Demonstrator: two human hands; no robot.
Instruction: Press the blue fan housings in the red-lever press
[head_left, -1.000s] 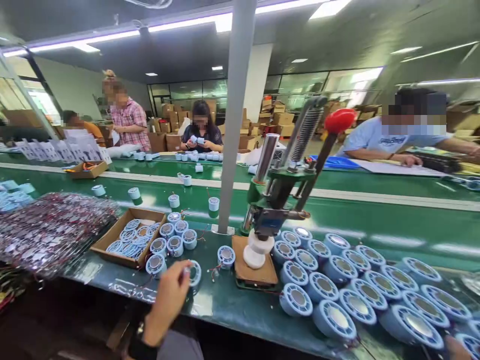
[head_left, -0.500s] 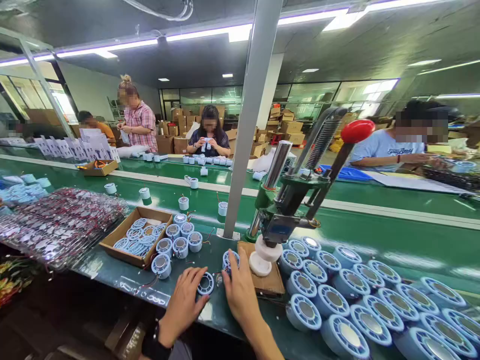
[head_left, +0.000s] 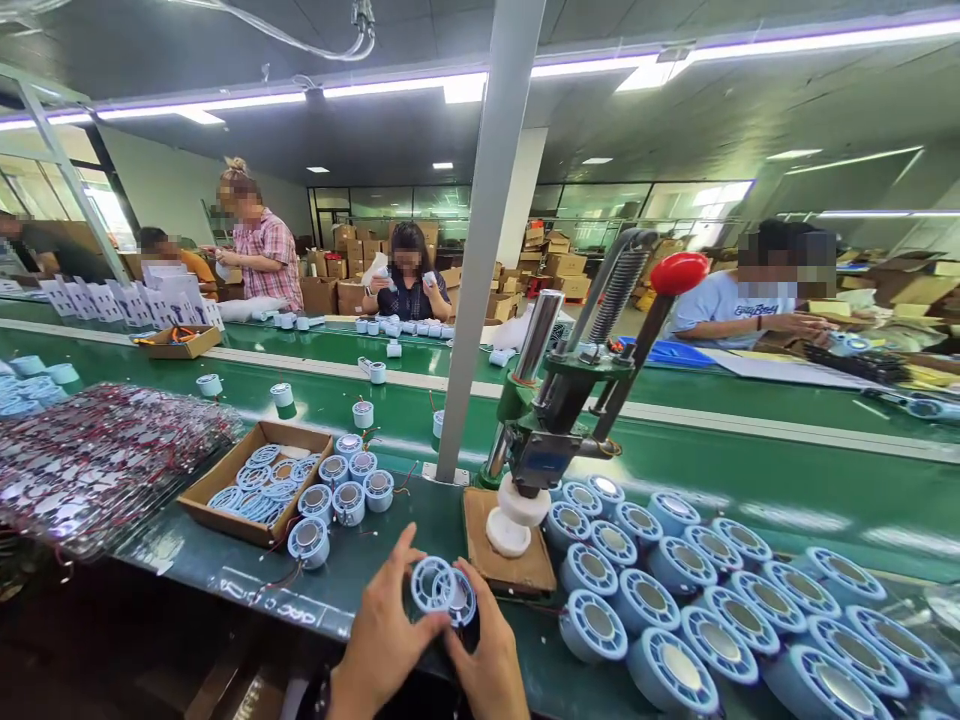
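Observation:
Near the bench's front edge, my left hand (head_left: 386, 625) holds a light-blue slotted ring (head_left: 433, 584) between thumb and fingers. My right hand (head_left: 487, 640) grips a round blue housing (head_left: 463, 603) just right of it. The ring overlaps the housing's left side, tilted toward me. Right behind my hands stands a green hand press (head_left: 544, 455) with a red knob (head_left: 679, 272) and a white round cup (head_left: 508, 531) on a brown board (head_left: 480, 515). A cardboard tray (head_left: 199, 497) of blue rings lies to the left, with several blue housings (head_left: 349, 503) beside it.
Many blue housings (head_left: 649, 598) cover the bench at right. Wired boards (head_left: 97, 450) are piled at far left. A grey post (head_left: 480, 250) rises behind the bench. Several people sit or stand across the green conveyor (head_left: 675, 450).
My left hand has raised the ring off the bench and brought it over the housing. My right hand has lifted the housing toward me. The camera view has shifted slightly.

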